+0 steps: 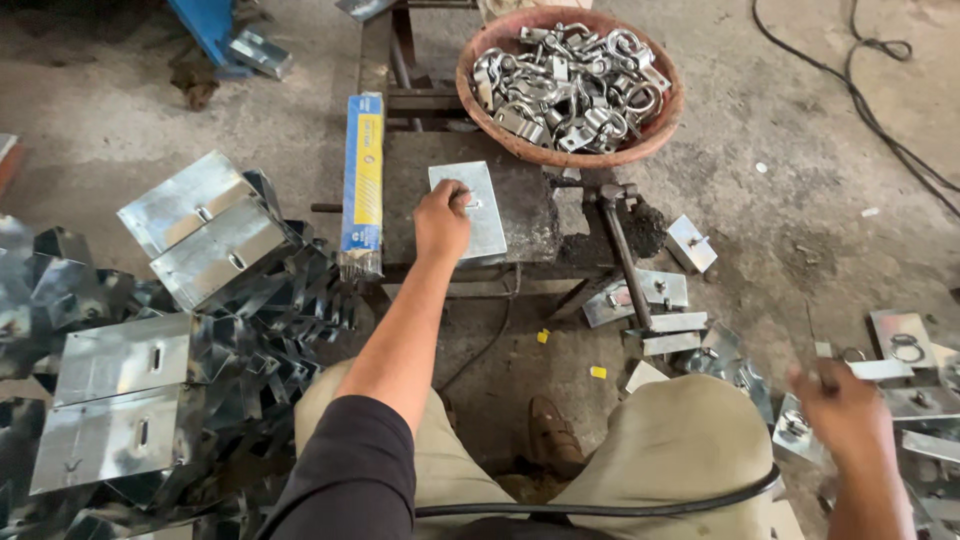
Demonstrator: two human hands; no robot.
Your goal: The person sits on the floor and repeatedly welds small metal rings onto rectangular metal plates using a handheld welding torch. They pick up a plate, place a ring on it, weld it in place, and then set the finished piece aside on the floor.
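A flat rectangular galvanised steel plate [470, 211] with a small fitting at its centre lies on the dark worn metal work block [530, 215] in the middle of the scene, pale and shiny against it. The left hand [441, 222] rests on the plate's left edge, fingers curled over its surface near the centre fitting; whether it pinches anything there cannot be told. The right hand [840, 408] is low at the near right, blurred, closed around a thin silvery metal piece [878, 369] above a scatter of small plates with rings [905, 345] on the floor.

Just left of the plate, a long narrow blue carton with a yellow panel [363, 180] lies lengthwise along the block's left edge, grey rod ends showing at its near, open end. Right of the plate, a hammer with a dark handle [622, 245] lies with its head on the block. Beyond, at the far side, a round reddish basket [520, 143] holds a heap of shiny steel clamps [575, 85]. At the left, large folded galvanised sheet brackets with slots [160, 330] are piled on the concrete floor [800, 150].
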